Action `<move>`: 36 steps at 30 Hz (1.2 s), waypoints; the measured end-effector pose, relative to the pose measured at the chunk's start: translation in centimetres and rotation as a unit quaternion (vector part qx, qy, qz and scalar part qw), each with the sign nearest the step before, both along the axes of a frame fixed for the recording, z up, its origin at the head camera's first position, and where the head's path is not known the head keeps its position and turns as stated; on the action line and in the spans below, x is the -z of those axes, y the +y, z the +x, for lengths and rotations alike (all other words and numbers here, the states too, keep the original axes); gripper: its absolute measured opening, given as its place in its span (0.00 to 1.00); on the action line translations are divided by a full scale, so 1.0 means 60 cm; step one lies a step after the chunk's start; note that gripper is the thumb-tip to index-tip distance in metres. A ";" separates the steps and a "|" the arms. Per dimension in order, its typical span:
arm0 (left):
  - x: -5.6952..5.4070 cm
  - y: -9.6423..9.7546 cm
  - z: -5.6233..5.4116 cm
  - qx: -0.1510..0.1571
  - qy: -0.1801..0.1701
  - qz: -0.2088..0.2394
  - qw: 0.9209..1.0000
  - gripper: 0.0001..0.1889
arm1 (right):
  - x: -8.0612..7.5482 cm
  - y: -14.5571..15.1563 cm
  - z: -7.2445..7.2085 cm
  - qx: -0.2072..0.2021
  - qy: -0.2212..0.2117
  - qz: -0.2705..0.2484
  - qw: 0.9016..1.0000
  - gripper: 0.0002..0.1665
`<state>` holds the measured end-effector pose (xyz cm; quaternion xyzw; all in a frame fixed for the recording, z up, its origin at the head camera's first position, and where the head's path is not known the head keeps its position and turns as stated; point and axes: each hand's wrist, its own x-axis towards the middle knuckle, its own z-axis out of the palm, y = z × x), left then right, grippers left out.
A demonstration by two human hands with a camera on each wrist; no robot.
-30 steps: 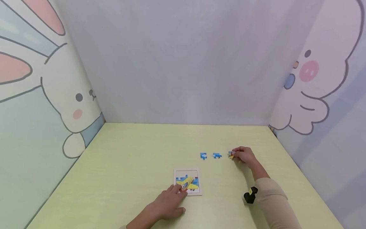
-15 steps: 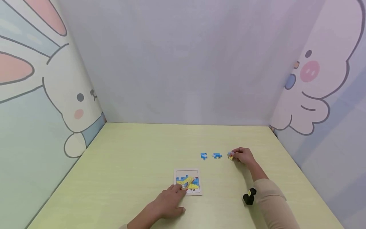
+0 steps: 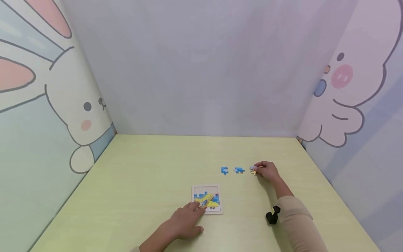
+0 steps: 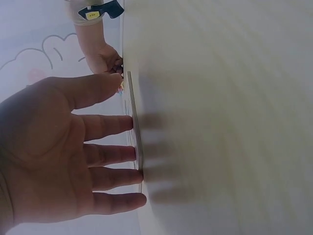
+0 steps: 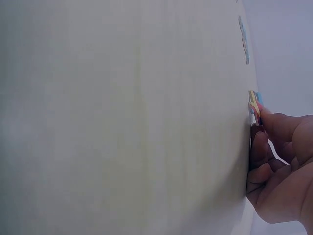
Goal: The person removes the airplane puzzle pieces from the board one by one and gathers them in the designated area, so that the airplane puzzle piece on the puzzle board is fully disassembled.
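In the head view a square puzzle tray [image 3: 221, 199] holds a partly assembled picture of a yellow airplane on blue. My left hand [image 3: 188, 221] rests on its lower left edge with straight fingers, and in the left wrist view the fingertips [image 4: 128, 152] lie along the edge of the thin tray. Farther right, my right hand [image 3: 268, 171] pinches a blue, yellow and red puzzle piece [image 3: 253, 170] between thumb and finger. Seen from the right wrist, this puzzle piece [image 5: 255, 104] is tilted up at the tabletop, its far part hidden by the thumb.
Two blue puzzle pieces, one at the left [image 3: 224, 170] and one in the middle [image 3: 239, 170], lie in a row beside the pinched one. A black wrist camera [image 3: 273, 215] sits by the right sleeve. Printed cloth walls surround the pale yellow table [image 3: 151, 164].
The puzzle piece at my right fingertips has tilted up slightly, and the hand has shifted a little to the left. My left hand stays on the tray.
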<state>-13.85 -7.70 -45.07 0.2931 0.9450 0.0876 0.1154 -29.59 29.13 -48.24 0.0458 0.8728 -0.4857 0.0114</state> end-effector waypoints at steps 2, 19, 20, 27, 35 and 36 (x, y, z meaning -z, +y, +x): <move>0.001 -0.001 0.001 -0.005 -0.008 0.003 1.000 0.31 | -0.001 -0.001 0.000 0.003 -0.002 0.006 1.000 0.17; 0.001 -0.004 0.004 -0.022 -0.056 0.014 0.998 0.33 | -0.005 -0.010 0.014 0.010 -0.001 0.036 0.999 0.19; 0.001 -0.005 0.003 -0.020 -0.056 0.015 0.998 0.32 | -0.005 -0.010 0.015 0.010 0.001 0.035 0.999 0.19; -0.002 -0.010 -0.001 -0.016 -0.050 0.014 0.999 0.31 | -0.005 -0.017 0.019 0.008 0.014 0.025 1.000 0.18; -0.003 -0.010 0.004 -0.012 -0.046 0.001 0.999 0.33 | -0.017 -0.036 0.043 -0.016 0.004 -0.021 1.000 0.22; -0.002 -0.010 0.004 -0.012 -0.047 0.000 0.999 0.33 | -0.019 -0.042 0.045 -0.022 0.008 -0.024 0.999 0.22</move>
